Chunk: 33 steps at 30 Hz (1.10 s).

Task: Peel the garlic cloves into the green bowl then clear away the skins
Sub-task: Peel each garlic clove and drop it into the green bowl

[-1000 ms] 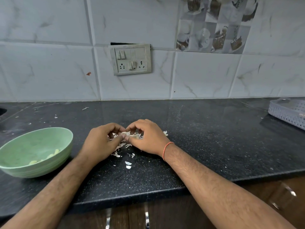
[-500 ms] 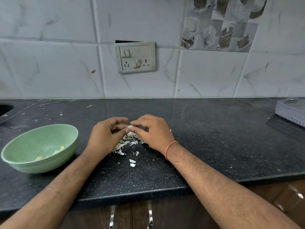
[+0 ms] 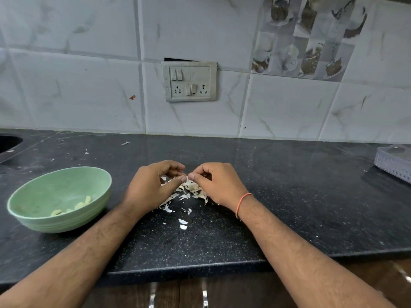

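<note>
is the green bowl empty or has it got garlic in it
Not empty: a few pale peeled cloves lie at the bottom of the green bowl, which stands upright and is otherwise mostly bare inside.

The surface (image 3: 289,196) is showing as polished black speckled stone, glossy. The bowl (image 3: 66,221) is looking like matt green plastic with a ribbed outside. The skins (image 3: 191,190) are lying papery and dry. The tiles (image 3: 77,96) are gleaming, marbled ceramic.

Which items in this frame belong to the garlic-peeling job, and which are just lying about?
Job:
pale green ribbed bowl
peeled yellowish garlic cloves
heap of papery white garlic skins
left hand
right hand

Lying about:
grey perforated plastic basket
grey wall switchboard
</note>
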{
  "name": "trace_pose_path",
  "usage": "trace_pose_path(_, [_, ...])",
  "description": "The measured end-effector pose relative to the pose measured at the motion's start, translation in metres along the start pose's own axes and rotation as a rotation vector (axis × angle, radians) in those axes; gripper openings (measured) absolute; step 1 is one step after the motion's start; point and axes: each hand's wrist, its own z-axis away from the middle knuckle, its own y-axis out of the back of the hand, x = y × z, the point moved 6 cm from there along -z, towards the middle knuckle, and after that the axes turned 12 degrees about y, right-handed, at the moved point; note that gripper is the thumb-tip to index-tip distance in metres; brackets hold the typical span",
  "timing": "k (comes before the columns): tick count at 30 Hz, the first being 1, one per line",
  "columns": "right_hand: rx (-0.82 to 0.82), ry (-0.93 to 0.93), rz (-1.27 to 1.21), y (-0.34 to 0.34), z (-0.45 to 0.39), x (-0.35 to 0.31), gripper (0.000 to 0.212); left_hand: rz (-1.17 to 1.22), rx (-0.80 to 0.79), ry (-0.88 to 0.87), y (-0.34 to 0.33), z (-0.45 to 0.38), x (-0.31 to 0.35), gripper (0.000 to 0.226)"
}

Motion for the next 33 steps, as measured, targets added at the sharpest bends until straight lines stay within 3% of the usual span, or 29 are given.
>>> trace_pose_path(6, [-0.159, 0.008, 0.357, 0.043, -0.022, 0.008, 0.025, -0.015, 0.027, -0.013, -0.001, -0.002, -0.001, 0.016])
trace_pose_path(10, [-0.438, 0.062, 0.537, 0.014, -0.022, 0.013, 0.028, -0.025, 0.031, -0.007, -0.001, -0.003, -0.002, 0.018])
trace_pose_path(14, [-0.320, 0.080, 0.492, 0.030, -0.034, 0.011, 0.028, -0.042, 0.035, -0.020, -0.001, -0.003, -0.001, 0.021])
trace_pose_path(18, [-0.430, 0.080, 0.496, 0.013, -0.025, 0.011, 0.022, -0.034, 0.025, -0.020, -0.002, -0.001, -0.001, 0.021])
trace_pose_path(24, [-0.019, 0.045, 0.025, 0.018, -0.031, -0.009, 0.016, 0.113, 0.004, -0.013, 0.000, -0.004, -0.005, 0.031])
trace_pose_path(28, [0.068, 0.043, -0.322, -0.015, -0.022, -0.009, 0.009, 0.153, 0.044, 0.029, 0.003, -0.007, -0.011, 0.029])
trace_pose_path(33, [0.106, 0.085, -0.459, -0.017, -0.021, -0.001, 0.008, 0.284, 0.060, 0.074, 0.007, -0.009, -0.015, 0.035])
